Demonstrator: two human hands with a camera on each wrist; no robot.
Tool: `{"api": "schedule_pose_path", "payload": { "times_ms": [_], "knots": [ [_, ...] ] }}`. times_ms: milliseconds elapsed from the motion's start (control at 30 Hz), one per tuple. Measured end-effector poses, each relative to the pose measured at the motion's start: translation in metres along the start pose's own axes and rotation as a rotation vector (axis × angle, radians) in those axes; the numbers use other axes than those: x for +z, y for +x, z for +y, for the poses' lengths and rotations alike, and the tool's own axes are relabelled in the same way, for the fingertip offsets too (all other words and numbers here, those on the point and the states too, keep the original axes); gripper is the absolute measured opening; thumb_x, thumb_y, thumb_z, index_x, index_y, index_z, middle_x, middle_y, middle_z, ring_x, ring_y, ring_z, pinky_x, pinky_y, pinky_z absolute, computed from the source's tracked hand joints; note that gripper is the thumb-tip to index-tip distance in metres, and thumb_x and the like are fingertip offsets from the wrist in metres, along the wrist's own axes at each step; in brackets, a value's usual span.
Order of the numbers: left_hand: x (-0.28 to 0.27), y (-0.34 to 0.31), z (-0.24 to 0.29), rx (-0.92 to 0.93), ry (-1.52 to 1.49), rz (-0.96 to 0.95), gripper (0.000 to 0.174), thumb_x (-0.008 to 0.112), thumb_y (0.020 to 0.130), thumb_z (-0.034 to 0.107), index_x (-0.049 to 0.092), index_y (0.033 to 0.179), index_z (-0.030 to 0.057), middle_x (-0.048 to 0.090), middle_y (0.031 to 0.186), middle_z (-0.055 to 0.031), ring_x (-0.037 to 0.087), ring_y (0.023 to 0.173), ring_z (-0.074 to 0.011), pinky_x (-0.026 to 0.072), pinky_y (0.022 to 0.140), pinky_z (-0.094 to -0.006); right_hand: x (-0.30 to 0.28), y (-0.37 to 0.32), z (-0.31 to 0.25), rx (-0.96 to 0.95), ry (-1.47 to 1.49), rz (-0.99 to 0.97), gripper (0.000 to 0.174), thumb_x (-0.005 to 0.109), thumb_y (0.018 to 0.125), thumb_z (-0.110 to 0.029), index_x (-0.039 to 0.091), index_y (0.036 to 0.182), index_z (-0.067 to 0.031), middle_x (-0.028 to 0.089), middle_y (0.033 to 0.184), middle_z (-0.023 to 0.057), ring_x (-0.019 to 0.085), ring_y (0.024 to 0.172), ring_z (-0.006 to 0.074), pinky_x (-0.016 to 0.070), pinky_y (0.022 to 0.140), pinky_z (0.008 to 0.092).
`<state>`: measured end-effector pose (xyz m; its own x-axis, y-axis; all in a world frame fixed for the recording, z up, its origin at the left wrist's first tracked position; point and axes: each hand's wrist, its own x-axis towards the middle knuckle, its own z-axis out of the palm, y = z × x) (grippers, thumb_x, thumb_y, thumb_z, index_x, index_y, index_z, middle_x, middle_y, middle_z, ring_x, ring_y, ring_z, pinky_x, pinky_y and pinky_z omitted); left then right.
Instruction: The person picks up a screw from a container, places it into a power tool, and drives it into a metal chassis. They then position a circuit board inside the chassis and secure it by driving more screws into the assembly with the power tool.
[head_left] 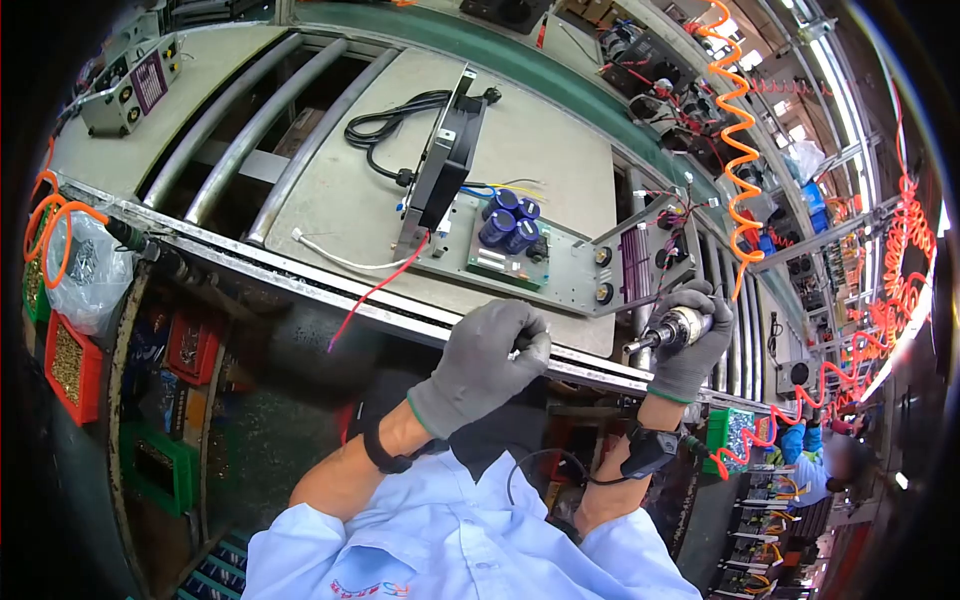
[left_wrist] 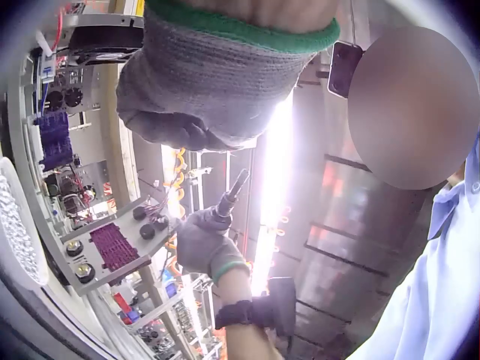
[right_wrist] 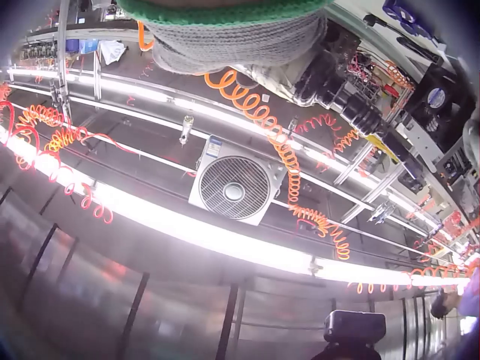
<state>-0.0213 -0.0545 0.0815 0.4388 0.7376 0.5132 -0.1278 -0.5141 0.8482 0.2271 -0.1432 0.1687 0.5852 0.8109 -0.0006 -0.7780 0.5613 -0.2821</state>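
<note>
- Left hand [head_left: 480, 362]: gloved, in front of the bench [head_left: 560, 160] edge. Fingers curled in, thumb closed toward them on small bright bits [head_left: 515, 353], too small to identify.
- Right hand [head_left: 695, 345]: gloved, raised near the right end of the chassis. Fingers wrapped round the driver [head_left: 677, 328]; its tip points toward the left hand, apart from it and from the chassis.
- Chassis [head_left: 568, 285]: flat metal base lying on the bench, beyond both hands; neither hand touches it.
- Board [head_left: 480, 262]: on the base, with a cluster of blue capacitors [head_left: 500, 232] standing at it.
- Black panel [head_left: 455, 165]: stands tilted at the left end of the chassis.
- End panel [head_left: 637, 265]: stands at the right end, with a purple grille; loose wires [head_left: 675, 212] beside it.
- Black cable [head_left: 383, 123]: looped on the bench left of the black panel.
- White wire [head_left: 345, 262]: lies across the bench. Red wire [head_left: 375, 290]: reaches over the front edge.
- Rollers [head_left: 250, 128]: left of the bench top; another unit [head_left: 115, 105] past them.
- Orange hose [head_left: 745, 180]: coiled, hangs down near the right hand. Its join to the driver cannot be made out.
- Red bin [head_left: 72, 370]: low at left, beneath a plastic bag [head_left: 90, 280]. Green bin [head_left: 728, 435]: low at right.
</note>
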Motion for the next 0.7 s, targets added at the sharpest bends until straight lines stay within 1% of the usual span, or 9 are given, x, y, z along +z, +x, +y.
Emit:
{"api": "schedule_pose_path", "payload": {
  "times_ms": [133, 167, 333, 400, 467, 533, 567, 633, 700],
  "knots": [
    [0.013, 0.000, -0.039, 0.165, 0.374, 0.035, 0.008, 0.071, 0.082, 0.009, 0.064, 0.087, 0.0062, 0.062, 0.078, -0.0075, 0.061, 0.075, -0.0278, 0.0501, 0.071, -0.0407, 0.005, -0.005, 0.004, -0.086, -0.132, 0.010, 0.022, 0.065, 0.081, -0.008, 0.054, 0.100, -0.0032, 0.059, 0.090, 0.0035, 0.059, 0.070, 0.0099, 0.0573, 0.069, 0.0292],
    [0.014, -0.004, -0.051, 0.118, 0.458, -0.048, 0.011, 0.070, 0.083, 0.015, 0.067, 0.092, 0.0088, 0.063, 0.084, -0.0082, 0.060, 0.083, -0.0303, 0.0476, 0.075, -0.0433, 0.006, -0.007, 0.007, -0.129, -0.203, 0.002, 0.023, 0.065, 0.081, -0.008, 0.054, 0.101, -0.0031, 0.058, 0.091, 0.0038, 0.059, 0.069, 0.0105, 0.0570, 0.069, 0.0301],
    [-0.001, -0.022, -0.073, 0.062, 0.545, -0.046, 0.027, 0.069, 0.081, 0.012, 0.071, 0.108, 0.0097, 0.063, 0.094, -0.0075, 0.059, 0.092, -0.0298, 0.0478, 0.080, -0.0450, 0.010, -0.024, 0.046, -0.430, -0.637, 0.053, 0.028, 0.062, 0.084, -0.011, 0.058, 0.111, -0.0041, 0.060, 0.098, 0.0058, 0.057, 0.072, 0.0144, 0.0545, 0.070, 0.0338],
    [-0.002, -0.027, -0.076, 0.031, 0.529, -0.002, 0.029, 0.069, 0.081, 0.012, 0.071, 0.110, 0.0089, 0.063, 0.096, -0.0082, 0.058, 0.093, -0.0298, 0.0481, 0.083, -0.0459, 0.002, -0.030, 0.059, -0.390, -0.712, -0.062, 0.029, 0.060, 0.084, -0.009, 0.057, 0.114, -0.0089, 0.061, 0.100, 0.0083, 0.057, 0.074, 0.0171, 0.0517, 0.075, 0.0365],
    [-0.001, -0.031, -0.069, 0.022, 0.532, -0.085, 0.036, 0.074, 0.080, 0.022, 0.069, 0.113, 0.0068, 0.062, 0.109, -0.0137, 0.057, 0.101, -0.0339, 0.0477, 0.089, -0.0485, -0.001, -0.034, 0.075, -0.376, -0.833, -0.084, 0.031, 0.059, 0.085, -0.009, 0.055, 0.116, -0.0101, 0.061, 0.100, 0.0085, 0.059, 0.076, 0.0187, 0.0526, 0.073, 0.0361],
    [0.002, -0.031, -0.064, 0.105, 0.572, -0.144, 0.044, 0.078, 0.078, 0.030, 0.068, 0.114, 0.0063, 0.061, 0.116, -0.0168, 0.057, 0.108, -0.0365, 0.0471, 0.092, -0.0494, -0.012, -0.031, 0.084, -0.366, -0.920, -0.223, 0.033, 0.056, 0.087, -0.001, 0.052, 0.119, -0.0086, 0.059, 0.104, 0.0124, 0.062, 0.081, 0.0216, 0.0539, 0.059, 0.0384],
    [0.005, -0.033, -0.068, 0.123, 0.603, -0.180, 0.063, 0.087, 0.067, 0.039, 0.066, 0.118, 0.0073, 0.057, 0.125, -0.0218, 0.056, 0.112, -0.0405, 0.0458, 0.095, -0.0535, -0.014, -0.029, 0.091, -0.367, -0.874, -0.228, 0.033, 0.056, 0.085, 0.005, 0.053, 0.116, -0.0056, 0.061, 0.102, 0.0136, 0.063, 0.079, 0.0190, 0.0530, 0.057, 0.0329],
    [0.008, -0.027, -0.060, 0.125, 0.649, -0.229, 0.073, 0.089, 0.062, 0.044, 0.065, 0.120, 0.0084, 0.055, 0.129, -0.0218, 0.054, 0.113, -0.0409, 0.0451, 0.095, -0.0542, -0.018, -0.024, 0.105, -0.384, -0.829, -0.218, 0.032, 0.058, 0.084, 0.012, 0.054, 0.114, 0.0008, 0.064, 0.095, 0.0142, 0.063, 0.075, 0.0141, 0.0512, 0.057, 0.0244],
    [0.011, -0.023, -0.057, 0.122, 0.705, -0.263, 0.087, 0.091, 0.054, 0.051, 0.061, 0.126, 0.0113, 0.053, 0.130, -0.0211, 0.053, 0.114, -0.0403, 0.0443, 0.093, -0.0539, -0.021, -0.023, 0.111, -0.373, -0.891, -0.189, 0.030, 0.059, 0.086, 0.011, 0.055, 0.114, 0.0023, 0.064, 0.091, 0.0116, 0.060, 0.072, 0.0112, 0.0508, 0.058, 0.0240]
  ]
}}
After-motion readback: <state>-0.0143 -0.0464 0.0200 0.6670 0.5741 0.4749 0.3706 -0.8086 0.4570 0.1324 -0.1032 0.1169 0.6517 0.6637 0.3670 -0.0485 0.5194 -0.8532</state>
